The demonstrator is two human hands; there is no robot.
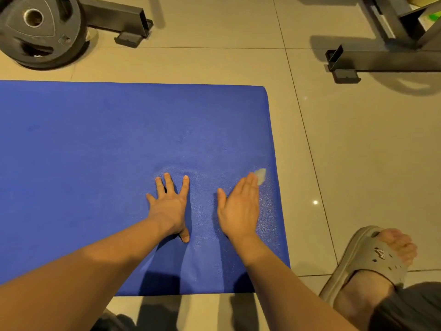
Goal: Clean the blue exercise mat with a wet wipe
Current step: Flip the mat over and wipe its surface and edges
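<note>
While the left hand [169, 204] lay flat on the blue mat [95, 151], the right hand [239, 209] pressed the wet wipe [260, 175] under straight fingers near the mat's right edge; unpinched, it looked liable to slip free.

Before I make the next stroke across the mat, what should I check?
1. Wet wipe pinned under the fingertips of the right hand: ok, a corner shows beyond them.
2. Left hand flat on the blue mat, fingers spread, steadying it: ok.
3. Mat lying flat, with no folds in the stroke path: ok.
4. Wipe inside the mat's right edge, not on the floor tiles: ok, but close to the edge.
5. Far part of the mat free of objects: ok; the weight plate lies off it.
6. Wipe damp enough: cannot tell.
</note>
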